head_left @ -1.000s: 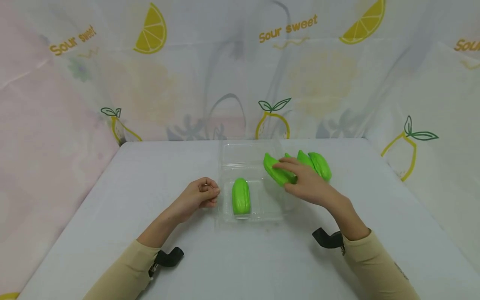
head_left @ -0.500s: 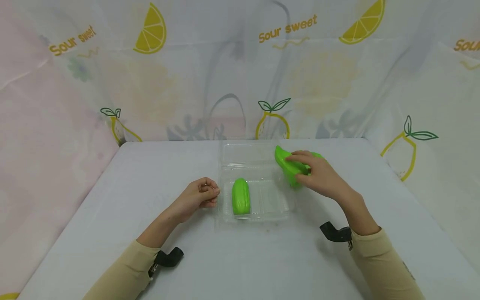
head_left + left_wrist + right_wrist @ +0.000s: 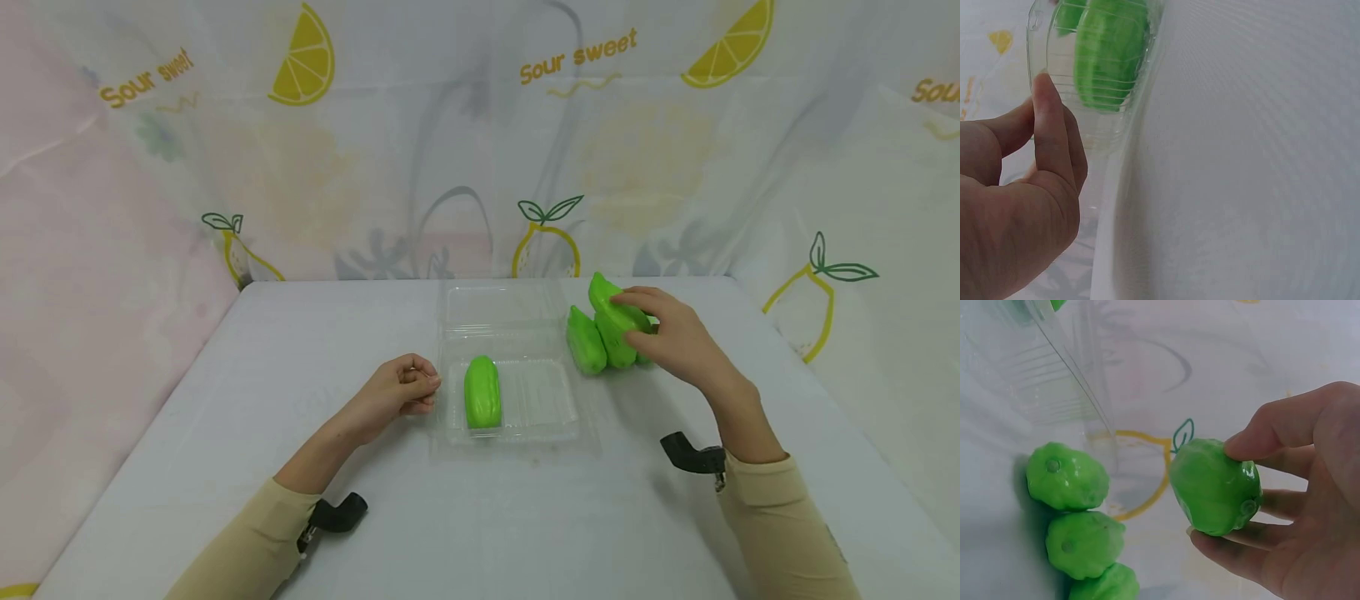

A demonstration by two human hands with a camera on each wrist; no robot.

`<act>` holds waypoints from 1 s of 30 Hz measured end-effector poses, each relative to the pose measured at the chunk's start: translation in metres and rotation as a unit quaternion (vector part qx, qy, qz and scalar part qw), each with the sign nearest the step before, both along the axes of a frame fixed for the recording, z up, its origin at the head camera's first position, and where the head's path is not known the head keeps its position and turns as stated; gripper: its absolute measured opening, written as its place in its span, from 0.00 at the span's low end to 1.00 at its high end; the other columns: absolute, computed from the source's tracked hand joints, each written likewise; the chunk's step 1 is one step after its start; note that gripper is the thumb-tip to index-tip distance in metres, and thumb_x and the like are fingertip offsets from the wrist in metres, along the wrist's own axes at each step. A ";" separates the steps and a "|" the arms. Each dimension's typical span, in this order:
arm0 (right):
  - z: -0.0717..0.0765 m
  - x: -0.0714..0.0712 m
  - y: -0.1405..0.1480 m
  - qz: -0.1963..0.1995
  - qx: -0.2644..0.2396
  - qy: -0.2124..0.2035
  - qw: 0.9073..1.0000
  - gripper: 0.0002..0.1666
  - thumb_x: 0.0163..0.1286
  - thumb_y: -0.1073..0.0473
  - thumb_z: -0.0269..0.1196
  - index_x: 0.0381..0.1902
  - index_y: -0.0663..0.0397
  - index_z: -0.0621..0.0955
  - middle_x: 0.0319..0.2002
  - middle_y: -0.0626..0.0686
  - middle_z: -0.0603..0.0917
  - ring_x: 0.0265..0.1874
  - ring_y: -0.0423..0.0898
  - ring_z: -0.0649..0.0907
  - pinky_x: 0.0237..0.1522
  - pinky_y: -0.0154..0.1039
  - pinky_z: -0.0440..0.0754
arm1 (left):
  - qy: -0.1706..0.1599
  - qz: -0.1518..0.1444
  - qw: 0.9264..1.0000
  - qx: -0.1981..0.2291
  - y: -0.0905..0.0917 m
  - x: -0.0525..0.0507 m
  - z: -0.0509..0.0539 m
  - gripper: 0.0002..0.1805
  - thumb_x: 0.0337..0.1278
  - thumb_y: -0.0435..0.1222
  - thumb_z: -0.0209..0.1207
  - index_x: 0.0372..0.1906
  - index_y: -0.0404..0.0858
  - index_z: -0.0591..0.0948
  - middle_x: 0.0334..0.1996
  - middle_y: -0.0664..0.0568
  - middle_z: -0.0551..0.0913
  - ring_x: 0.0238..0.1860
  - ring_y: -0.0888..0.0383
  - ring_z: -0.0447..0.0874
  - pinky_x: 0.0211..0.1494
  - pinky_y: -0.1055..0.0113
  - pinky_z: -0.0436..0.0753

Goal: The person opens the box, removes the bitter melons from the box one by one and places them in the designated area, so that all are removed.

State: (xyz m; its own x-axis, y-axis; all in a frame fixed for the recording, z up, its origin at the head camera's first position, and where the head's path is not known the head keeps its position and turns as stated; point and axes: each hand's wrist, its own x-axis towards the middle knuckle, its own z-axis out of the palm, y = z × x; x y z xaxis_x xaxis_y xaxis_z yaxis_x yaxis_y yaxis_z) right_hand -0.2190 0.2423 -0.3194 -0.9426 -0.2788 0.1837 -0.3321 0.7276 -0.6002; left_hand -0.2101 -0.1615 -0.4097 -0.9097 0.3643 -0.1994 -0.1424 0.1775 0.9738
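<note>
The left hand (image 3: 392,398) pinches the left rim of a clear plastic container (image 3: 540,398), its thumb and fingertips meeting at the edge in the left wrist view. Inside the container, at its left side, lies one green fruit-like piece (image 3: 482,392). Above the table on the right, the right hand (image 3: 678,340) holds another green piece (image 3: 1215,486) between thumb and fingers. Below and beside it, several similar pieces stand in a row on the table, among them one (image 3: 587,342) nearest the container and one (image 3: 1085,544) in the right wrist view.
The container's lid (image 3: 495,307) lies open toward the back of the white table (image 3: 480,517). A printed cloth (image 3: 420,150) with lemon pictures hangs behind. Both forearms wear beige sleeves with black wrist mounts (image 3: 337,512).
The right hand has carried its green piece rightward, from above the container's right edge to over the row. The left hand and the piece in the container stay in place.
</note>
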 end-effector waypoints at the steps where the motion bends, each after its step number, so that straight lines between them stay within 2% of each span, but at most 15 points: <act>1: 0.000 0.000 0.003 -0.005 0.001 -0.001 1.000 0.29 0.65 0.67 0.56 0.66 0.54 0.74 0.70 0.59 0.70 0.68 0.61 0.70 0.58 0.61 0.75 | 0.001 -0.001 1.000 -0.001 0.000 0.000 0.000 0.13 0.70 0.36 0.58 0.50 0.32 0.70 0.30 0.54 0.79 0.32 0.64 0.80 0.38 0.74 0.86; 6: -0.003 -0.004 0.016 -0.029 0.005 -0.004 1.000 0.30 0.66 0.66 0.55 0.67 0.56 0.73 0.71 0.61 0.68 0.70 0.63 0.67 0.61 0.65 0.72 | 0.001 -0.004 1.000 0.000 0.000 -0.001 0.001 0.14 0.70 0.36 0.58 0.50 0.32 0.70 0.30 0.54 0.78 0.32 0.64 0.80 0.38 0.74 0.86; 13: -0.015 -0.012 0.031 -0.052 0.011 -0.014 0.998 0.30 0.66 0.65 0.56 0.67 0.58 0.72 0.71 0.63 0.68 0.71 0.64 0.65 0.66 0.67 0.67 | 0.000 -0.004 1.000 0.001 0.000 0.000 0.002 0.13 0.70 0.36 0.58 0.49 0.32 0.70 0.29 0.54 0.78 0.31 0.65 0.79 0.38 0.74 0.86; 30: -0.037 -0.025 0.064 -0.109 0.028 -0.027 0.993 0.31 0.66 0.65 0.55 0.68 0.64 0.70 0.69 0.71 0.66 0.68 0.71 0.65 0.59 0.67 0.70 | -0.005 -0.002 1.000 0.000 0.000 0.000 0.003 0.14 0.69 0.36 0.59 0.49 0.32 0.71 0.29 0.54 0.78 0.31 0.64 0.80 0.38 0.74 0.86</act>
